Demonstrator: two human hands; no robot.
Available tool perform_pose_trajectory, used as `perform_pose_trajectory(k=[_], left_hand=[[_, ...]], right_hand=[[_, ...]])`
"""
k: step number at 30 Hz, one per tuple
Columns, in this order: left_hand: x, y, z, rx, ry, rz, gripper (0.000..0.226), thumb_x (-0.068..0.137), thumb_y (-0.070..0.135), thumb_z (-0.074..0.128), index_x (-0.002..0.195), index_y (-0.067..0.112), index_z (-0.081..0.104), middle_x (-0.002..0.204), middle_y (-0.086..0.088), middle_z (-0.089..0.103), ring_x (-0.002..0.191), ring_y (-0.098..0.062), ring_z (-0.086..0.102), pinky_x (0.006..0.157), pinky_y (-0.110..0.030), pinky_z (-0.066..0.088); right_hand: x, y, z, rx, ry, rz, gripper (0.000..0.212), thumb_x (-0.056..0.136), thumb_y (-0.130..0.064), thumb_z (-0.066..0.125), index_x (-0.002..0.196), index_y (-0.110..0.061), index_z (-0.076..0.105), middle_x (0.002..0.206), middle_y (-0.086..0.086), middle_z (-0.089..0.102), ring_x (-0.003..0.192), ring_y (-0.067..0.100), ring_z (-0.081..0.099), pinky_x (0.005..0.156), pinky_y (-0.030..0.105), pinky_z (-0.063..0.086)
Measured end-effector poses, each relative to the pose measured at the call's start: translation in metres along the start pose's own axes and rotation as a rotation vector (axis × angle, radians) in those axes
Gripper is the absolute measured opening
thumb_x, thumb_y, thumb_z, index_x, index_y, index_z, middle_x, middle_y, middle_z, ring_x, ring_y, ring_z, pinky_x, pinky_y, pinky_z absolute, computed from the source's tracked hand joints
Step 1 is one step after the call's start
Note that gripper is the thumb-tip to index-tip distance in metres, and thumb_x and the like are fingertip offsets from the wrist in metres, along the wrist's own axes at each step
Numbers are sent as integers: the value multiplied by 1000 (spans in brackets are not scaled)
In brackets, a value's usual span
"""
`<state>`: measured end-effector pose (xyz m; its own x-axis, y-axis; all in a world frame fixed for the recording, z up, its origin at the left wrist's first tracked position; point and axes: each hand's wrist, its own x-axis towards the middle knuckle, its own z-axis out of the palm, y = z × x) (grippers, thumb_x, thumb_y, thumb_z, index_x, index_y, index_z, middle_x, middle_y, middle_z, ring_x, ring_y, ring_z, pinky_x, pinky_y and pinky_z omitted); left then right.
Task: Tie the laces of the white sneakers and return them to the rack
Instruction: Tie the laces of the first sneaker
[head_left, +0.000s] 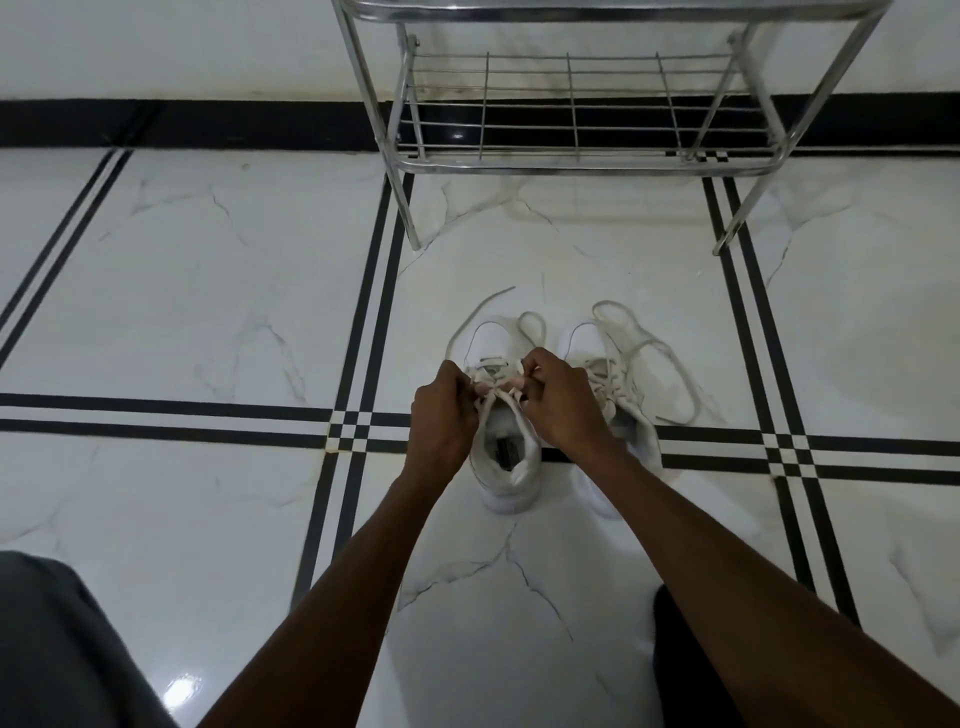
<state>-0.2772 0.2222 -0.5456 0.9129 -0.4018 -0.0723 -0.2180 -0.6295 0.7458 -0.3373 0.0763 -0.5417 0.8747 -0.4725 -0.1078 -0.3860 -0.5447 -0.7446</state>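
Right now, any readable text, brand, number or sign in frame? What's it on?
None readable.
Dark label on the insole of the left sneaker: too small and blurred to read.
Right sneaker, rack, floor: no visible text.

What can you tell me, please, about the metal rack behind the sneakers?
The rack is a shiny, chrome-looking frame of round tubes. Its lower shelf is a grid of thin wires with a rounded front rail, and nothing sits on it. An upper shelf is cut off by the picture's edge. It stands upright on slim legs on the marble-look floor, against the wall.
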Motion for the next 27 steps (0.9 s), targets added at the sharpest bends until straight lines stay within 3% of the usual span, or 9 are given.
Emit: perform_pose_trajectory(k=[2,8,10,13,15,18,21,24,27], left_hand=[[0,1,-1,4,3,-18,9,98,7,57,92,11,52,77,1,63,64,-18,60,56,-27,45],[7,1,-9,-111,-80,-118,18,95,23,68,91,6,62,85,-8,71,78,-26,68,74,-47,60],[11,4,-15,-254,-160,-190,27,96,33,67,94,5,66,91,-13,72,87,-31,69,78,-45,62],[13,13,-29,-520,-211,-273,36,99,37,60,103,3,72,106,-14,75,102,-27,70,77,-26,61],[18,20,-40,-624,-185,-246,36,101,36,57,102,4,74,108,-10,76,107,-23,70,90,-32,56],[27,31,-53,-581,-136,-108,35,102,36,56,102,7,76,105,-3,78,106,-16,70,93,-31,54],[32,41,-59,-528,-123,40,31,100,36,60,102,11,77,100,-1,78,101,-12,71,91,-29,55],[30,44,-56,-493,-155,106,30,101,33,59,100,10,78,90,-3,76,87,-9,71,77,-22,53],[26,40,-50,-518,-225,50,41,106,37,48,97,6,74,85,-6,75,78,-6,68,71,-17,52]], right_hand=[[1,-2,1,-16,1,30,15,94,-12,60,85,-17,50,90,13,75,83,30,70,71,46,57],[11,1,-15,143,-192,95,14,91,-25,69,83,-22,59,91,4,76,85,23,72,78,40,60],[11,-4,-20,332,-204,165,15,91,-29,70,89,-16,64,93,2,76,90,22,74,82,44,62],[11,-17,-23,760,-152,288,20,97,-24,64,100,-4,63,99,5,80,92,19,77,77,35,63],[14,-26,-27,852,-94,321,14,97,-22,64,100,-8,64,96,8,80,84,19,78,68,29,61],[19,-36,-31,629,-38,251,16,94,-17,69,104,-6,73,90,13,79,68,15,73,56,24,55],[21,-50,-36,413,-331,106,18,94,-19,69,105,-8,77,85,10,77,65,13,67,58,24,52],[20,-62,-46,296,-574,3,17,94,-28,68,90,-14,77,77,2,73,70,16,65,66,27,56],[23,-62,-53,195,-509,-58,23,90,-38,71,69,-28,75,71,-1,72,65,9,63,64,23,50]])
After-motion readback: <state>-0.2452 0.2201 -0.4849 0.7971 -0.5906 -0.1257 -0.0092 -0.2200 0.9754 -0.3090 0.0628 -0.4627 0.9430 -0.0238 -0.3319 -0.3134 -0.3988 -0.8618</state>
